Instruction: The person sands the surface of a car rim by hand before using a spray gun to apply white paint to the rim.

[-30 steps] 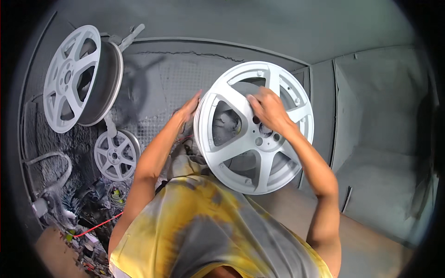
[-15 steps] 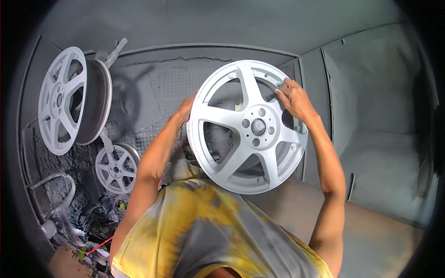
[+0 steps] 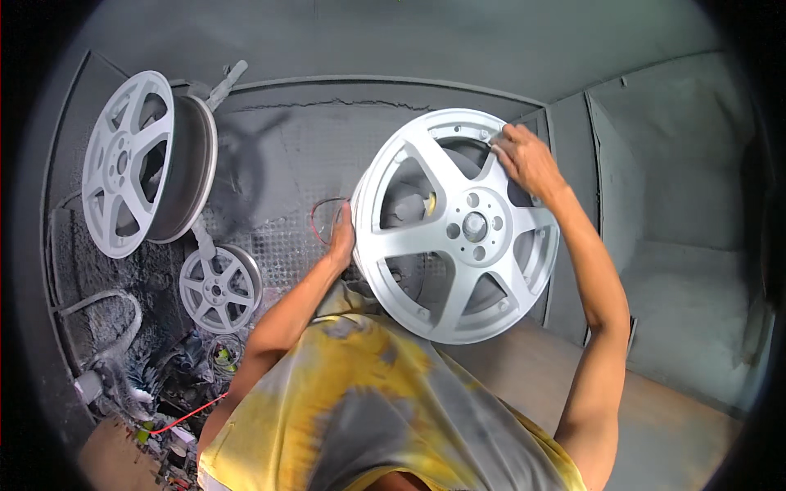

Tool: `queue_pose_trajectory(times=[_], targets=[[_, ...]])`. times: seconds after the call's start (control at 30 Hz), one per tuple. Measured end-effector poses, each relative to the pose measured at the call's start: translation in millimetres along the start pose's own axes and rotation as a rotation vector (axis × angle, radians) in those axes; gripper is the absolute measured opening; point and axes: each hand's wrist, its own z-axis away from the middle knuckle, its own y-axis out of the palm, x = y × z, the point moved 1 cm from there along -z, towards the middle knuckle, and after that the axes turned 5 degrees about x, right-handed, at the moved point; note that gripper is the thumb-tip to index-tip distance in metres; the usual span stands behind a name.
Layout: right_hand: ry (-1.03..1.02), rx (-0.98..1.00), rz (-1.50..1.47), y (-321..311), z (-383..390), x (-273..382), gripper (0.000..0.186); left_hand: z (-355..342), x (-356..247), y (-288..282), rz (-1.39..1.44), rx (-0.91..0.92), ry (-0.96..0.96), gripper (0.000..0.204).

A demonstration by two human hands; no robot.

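Note:
I hold a large white six-spoke wheel upright in front of me, its face toward me. My left hand is at its left edge, lower than my right, with part of the fingers hidden behind the rim. My right hand grips the upper right of the rim and spoke, fingers curled. The wheel's centre has several round holes around a hub opening.
Another white wheel with a dark barrel hangs at upper left; a smaller one sits below it. Grey booth walls surround me. Hoses, a red cable and cluttered debris lie lower left; a grey recess is at right.
My right hand moved from near the hub to the upper right rim, and the wheel turned slightly. My left hand slid lower along the left edge.

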Motion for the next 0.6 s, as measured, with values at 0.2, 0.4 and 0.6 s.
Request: queue_pose_trajectory(times=[0.2,0.4,0.6], targets=[[0.204,0.135,-0.401,17,-3,93,0.03,76,-17,23,0.273,0.052,-0.216,0.09],[0.128,-0.034,-0.68,32,-41,156,0.03,16,-26,-30,0.218,0.102,-0.207,0.073],[0.038,0.0,-0.499,6,26,52,0.025,17,-162,-21,-0.528,-0.218,0.444,0.046]])
